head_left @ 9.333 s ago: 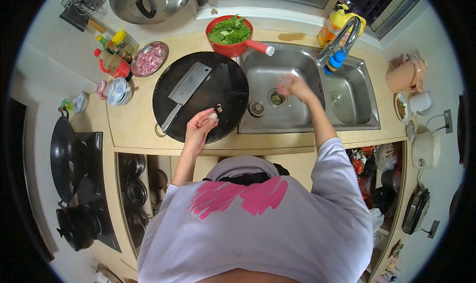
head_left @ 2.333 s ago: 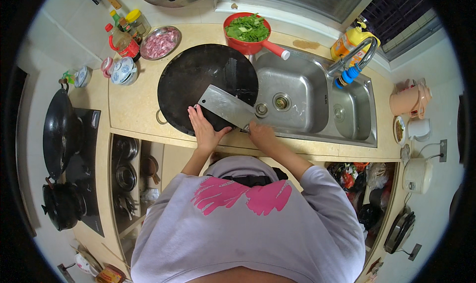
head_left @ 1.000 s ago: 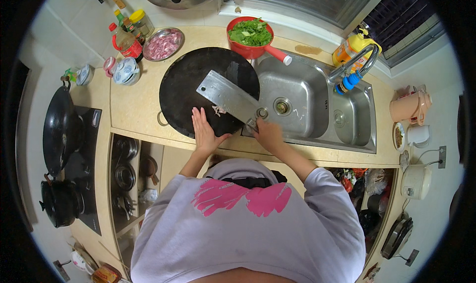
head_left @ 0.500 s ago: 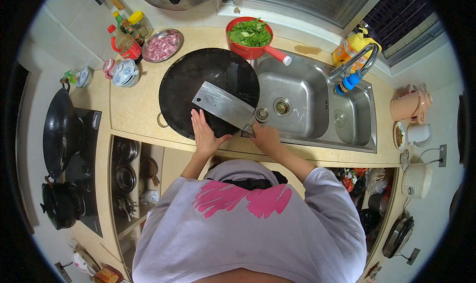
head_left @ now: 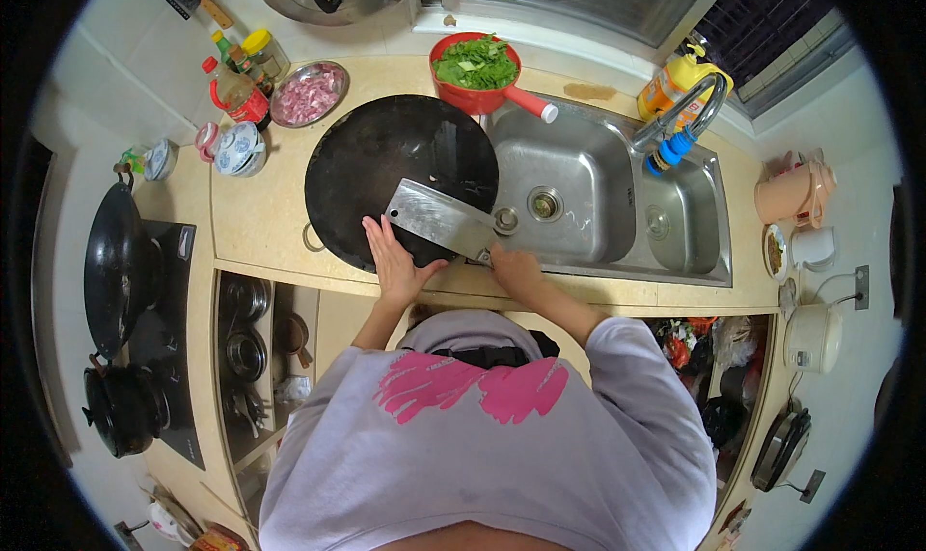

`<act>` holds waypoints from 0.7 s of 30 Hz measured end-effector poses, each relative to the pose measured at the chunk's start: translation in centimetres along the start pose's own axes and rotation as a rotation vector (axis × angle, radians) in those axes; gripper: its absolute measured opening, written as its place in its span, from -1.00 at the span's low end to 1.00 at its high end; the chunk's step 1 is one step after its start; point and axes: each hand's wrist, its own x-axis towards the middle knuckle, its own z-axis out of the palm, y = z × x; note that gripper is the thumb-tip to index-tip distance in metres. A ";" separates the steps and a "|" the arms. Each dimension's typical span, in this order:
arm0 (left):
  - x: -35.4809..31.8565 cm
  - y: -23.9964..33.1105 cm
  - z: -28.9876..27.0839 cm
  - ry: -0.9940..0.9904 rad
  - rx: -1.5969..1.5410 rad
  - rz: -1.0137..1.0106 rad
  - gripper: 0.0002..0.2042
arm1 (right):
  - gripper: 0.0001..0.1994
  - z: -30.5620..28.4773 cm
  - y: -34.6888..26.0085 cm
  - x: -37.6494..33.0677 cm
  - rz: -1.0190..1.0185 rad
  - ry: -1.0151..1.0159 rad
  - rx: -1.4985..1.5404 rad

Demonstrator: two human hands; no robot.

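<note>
A large, dark round cutting board (head_left: 357, 155) lies on the counter left of the sink. My right hand (head_left: 519, 273) is closed around the handle of a broad steel cleaver (head_left: 439, 218) at the board's near right. The cleaver's wide blade lies slantwise over the board, pointing to the far left. Close by its left end, my left hand (head_left: 394, 266) rests on the board's near part, fingers stretched out and thumb apart. Whether the fingertips touch the blade I cannot tell. No food shows on the board.
Beyond the board stand a plate of sliced raw meat (head_left: 309, 96) and a red strainer (head_left: 477, 102) of chopped greens. A double steel sink (head_left: 579, 252) with a faucet (head_left: 714, 93) lies to the right. Sauce bottles (head_left: 236, 93) and a lidded jar (head_left: 239, 151) are at the left.
The cleaver has come a little nearer to me over the board, its blade now closer to the near edge. My left hand stays beside it with fingers stretched. The view has shifted slightly.
</note>
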 end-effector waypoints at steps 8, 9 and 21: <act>0.1 -0.2 0.0 0.008 0.007 0.011 0.24 | -0.84 -2.3 0.4 0.7 -0.026 -0.039 0.061; 0.1 -0.3 0.1 0.014 0.004 0.015 0.24 | -0.84 -2.3 0.0 0.7 -0.007 -0.019 0.052; 0.0 -0.6 0.3 0.025 0.020 0.041 0.23 | -0.80 -2.6 0.2 0.1 -0.082 0.012 0.016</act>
